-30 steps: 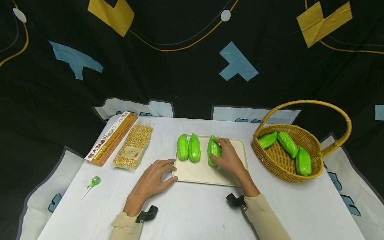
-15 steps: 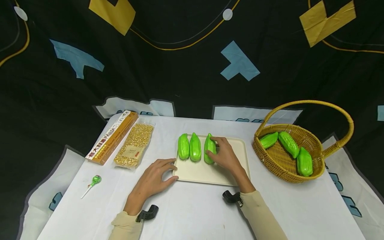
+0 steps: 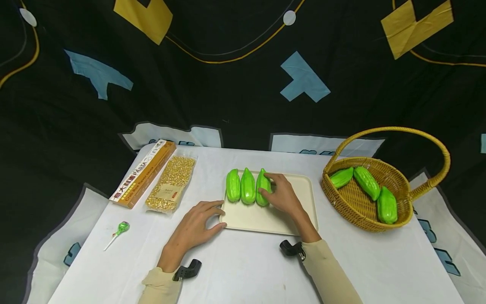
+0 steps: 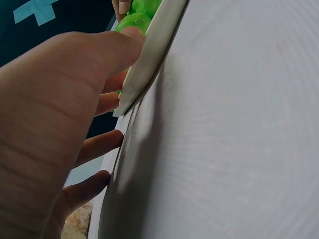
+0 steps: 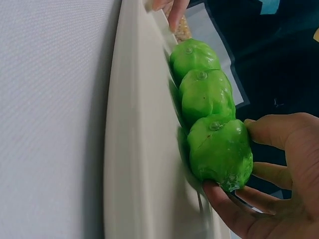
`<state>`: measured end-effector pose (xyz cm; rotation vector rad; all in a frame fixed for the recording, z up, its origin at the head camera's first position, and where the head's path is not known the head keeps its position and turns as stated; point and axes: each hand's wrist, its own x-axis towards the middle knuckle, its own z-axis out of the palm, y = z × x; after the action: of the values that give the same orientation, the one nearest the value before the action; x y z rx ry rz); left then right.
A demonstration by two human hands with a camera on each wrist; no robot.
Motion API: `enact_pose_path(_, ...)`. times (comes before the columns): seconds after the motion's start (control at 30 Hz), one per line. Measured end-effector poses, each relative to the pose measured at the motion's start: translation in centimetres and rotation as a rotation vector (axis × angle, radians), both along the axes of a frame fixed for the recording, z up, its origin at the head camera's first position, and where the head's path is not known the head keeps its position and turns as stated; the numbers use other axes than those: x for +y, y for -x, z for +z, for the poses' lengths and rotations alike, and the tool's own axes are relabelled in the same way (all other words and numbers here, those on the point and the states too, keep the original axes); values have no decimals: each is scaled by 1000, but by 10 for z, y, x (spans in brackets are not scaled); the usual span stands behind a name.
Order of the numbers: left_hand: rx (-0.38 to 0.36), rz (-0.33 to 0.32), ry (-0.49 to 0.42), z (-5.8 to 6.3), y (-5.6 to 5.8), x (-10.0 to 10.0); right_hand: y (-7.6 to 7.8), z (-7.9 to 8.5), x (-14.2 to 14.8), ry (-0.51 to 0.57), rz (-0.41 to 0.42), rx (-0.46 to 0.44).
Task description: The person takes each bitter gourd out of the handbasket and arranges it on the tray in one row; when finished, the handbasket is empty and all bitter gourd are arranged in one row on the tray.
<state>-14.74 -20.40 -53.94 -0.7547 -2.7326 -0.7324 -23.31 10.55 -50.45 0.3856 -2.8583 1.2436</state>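
Observation:
Three bright green bitter melons lie side by side in the left half of a cream rectangular tray [image 3: 288,219]: the left one [image 3: 233,185], the middle one [image 3: 248,188] and the right one [image 3: 262,190]. My right hand [image 3: 282,196] holds the right bitter melon, fingers at its far end and thumb on its near part. In the right wrist view, that bitter melon [image 5: 219,149] sits against its neighbour. My left hand [image 3: 197,223] rests at the tray's left edge. Its thumb [image 4: 127,47] touches the rim near the front corner, with relaxed fingers spread along the side.
A wicker basket [image 3: 341,211] with a tall handle stands at the right, holding three more bitter melons [image 3: 366,183]. At the left lie a pasta box [image 3: 144,173], a bag of corn kernels [image 3: 172,181] and a green lollipop [image 3: 122,228]. A dark cloth hangs behind the table.
My right hand has slid the right bitter melon leftward across the tray, closing the gap to the middle one. My left hand has stayed at the tray's edge.

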Motion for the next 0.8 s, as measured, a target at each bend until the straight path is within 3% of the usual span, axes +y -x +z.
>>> enact_pose_path(0.8, 3, 5, 12, 1, -1, 1, 3, 0, 2, 23, 3, -3)
